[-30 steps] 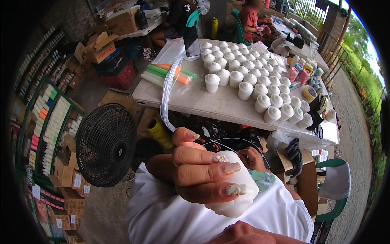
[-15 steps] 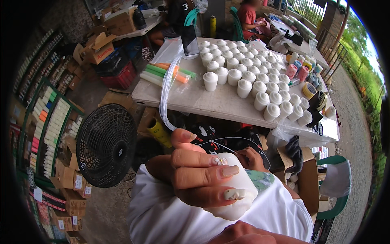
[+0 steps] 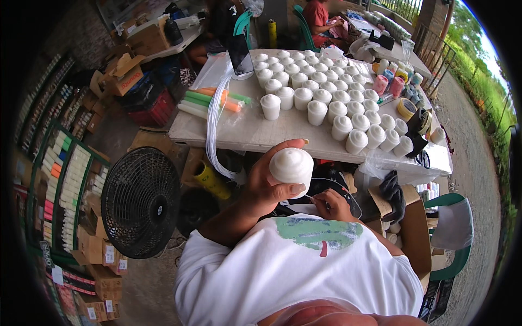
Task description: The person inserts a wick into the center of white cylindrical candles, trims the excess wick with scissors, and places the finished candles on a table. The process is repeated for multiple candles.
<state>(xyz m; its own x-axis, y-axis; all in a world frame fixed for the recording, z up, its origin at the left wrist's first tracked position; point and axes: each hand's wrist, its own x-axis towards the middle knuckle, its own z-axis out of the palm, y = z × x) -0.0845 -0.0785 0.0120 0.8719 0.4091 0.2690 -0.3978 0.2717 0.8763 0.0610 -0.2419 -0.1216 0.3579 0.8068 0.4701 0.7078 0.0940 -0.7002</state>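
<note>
My left hand is wrapped round a white cup-shaped candle just in front of the table's near edge. Its domed top faces up toward me, with a small dark spot at the centre. Lower right of it, my right hand is closed in a pinch on a thin white wick, whose end runs to the candle's lower side. Where it enters the candle is hidden. A bundle of long white wicks hangs over the table edge to the left. Many matching white candles stand in rows on the table.
The table also bears a phone, orange, green and white tapers, thread spools, tape rolls and scissors. A black fan is at left; an open carton is at right. Other people sit behind.
My left hand has moved down and away from my head, turning the candle so its domed top shows. The right hand stays low beside it, with the wick. My view has shifted slightly.
</note>
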